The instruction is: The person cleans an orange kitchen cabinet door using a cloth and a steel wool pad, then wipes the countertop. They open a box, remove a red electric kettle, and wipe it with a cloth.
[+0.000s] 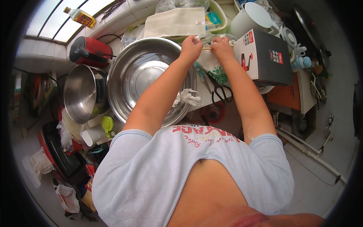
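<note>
Both hands are at the far side of the counter, near the mouth of a white plastic bag (212, 63) with green print. My left hand (192, 46) pinches thin clear plastic with its fingertips. My right hand (221, 48) grips the bunched plastic beside it, and a thin stick-like piece shows between the hands. Below the bag lie black-handled scissors (219, 90) and a light-blue-handled tool (202, 75). Under my left forearm stands a large stainless steel basin (127, 62), with a crumpled white cloth or tissue (191, 97) over its near rim.
A dark boxed appliance (269, 56) and a white pitcher (249, 21) stand at right. Behind is a green basket (222, 17) under a beige cloth (174, 22). A red kettle (93, 51) and a steel pot (80, 93) stand at left.
</note>
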Demonstrator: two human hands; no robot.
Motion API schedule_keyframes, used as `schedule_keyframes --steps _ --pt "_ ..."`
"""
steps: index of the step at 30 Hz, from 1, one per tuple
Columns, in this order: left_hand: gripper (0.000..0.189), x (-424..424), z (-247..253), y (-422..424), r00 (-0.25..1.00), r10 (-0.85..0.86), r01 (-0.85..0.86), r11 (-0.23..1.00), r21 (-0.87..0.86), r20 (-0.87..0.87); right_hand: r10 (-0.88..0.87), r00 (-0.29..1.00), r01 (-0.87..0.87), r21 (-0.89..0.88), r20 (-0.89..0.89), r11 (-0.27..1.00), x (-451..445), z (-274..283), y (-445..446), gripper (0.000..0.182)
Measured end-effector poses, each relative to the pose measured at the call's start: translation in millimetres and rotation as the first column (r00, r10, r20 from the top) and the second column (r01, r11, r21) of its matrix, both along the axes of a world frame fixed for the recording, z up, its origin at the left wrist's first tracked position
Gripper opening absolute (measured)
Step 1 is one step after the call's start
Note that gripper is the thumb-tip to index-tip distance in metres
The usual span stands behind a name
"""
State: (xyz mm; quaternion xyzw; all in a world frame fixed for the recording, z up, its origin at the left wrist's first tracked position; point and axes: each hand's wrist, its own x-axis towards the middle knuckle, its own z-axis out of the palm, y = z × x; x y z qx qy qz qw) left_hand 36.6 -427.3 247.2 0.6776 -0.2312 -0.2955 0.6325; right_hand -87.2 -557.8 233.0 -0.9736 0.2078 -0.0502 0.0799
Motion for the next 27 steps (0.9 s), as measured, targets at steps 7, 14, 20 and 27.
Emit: schedule_keyframes --steps 7,14,20,27 --pt "0.015 9 -5 -14 0.867 -0.001 -0.034 0.998 0.061 0.499 0.159 0.982 -0.182 0.287 0.104 0.94 6 -8 -13 0.032" --pt "0.023 -5 6 -21 0.949 -0.04 0.067 0.995 -0.077 0.312 -0.368 0.928 0.095 0.992 -0.056 0.087 23 14 17 0.032" --pt "0.036 6 -9 -5 0.952 -0.034 0.026 0.999 0.029 0.305 -0.359 0.763 0.035 0.52 0.538 0.854 -4 6 58 0.02" --pt "0.055 -16 22 42 0.842 0.134 -0.137 0.99 -0.033 0.522 -0.661 0.587 -0.088 0.849 0.466 0.52 -116 44 146 0.016"
